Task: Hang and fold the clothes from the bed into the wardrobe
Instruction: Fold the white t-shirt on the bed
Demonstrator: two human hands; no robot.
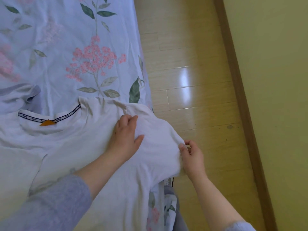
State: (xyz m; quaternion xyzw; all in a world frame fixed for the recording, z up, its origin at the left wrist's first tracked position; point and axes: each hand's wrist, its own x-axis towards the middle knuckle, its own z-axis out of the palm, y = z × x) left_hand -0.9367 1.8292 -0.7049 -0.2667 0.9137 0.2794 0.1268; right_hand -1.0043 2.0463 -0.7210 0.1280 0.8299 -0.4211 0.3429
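A white T-shirt [80,147] lies spread on the bed, its collar with an orange tag toward the left. My left hand [126,135] rests flat on the shirt near the shoulder, fingers fairly straight. My right hand [191,155] pinches the edge of the shirt's sleeve where it hangs over the bed's side. The wardrobe is not in view.
The bed has a pale blue floral sheet [75,47]. Another pale garment [20,95] lies crumpled at the left edge. A wooden floor [191,80] runs along the bed's right side, bounded by a brown skirting and yellow wall [275,80].
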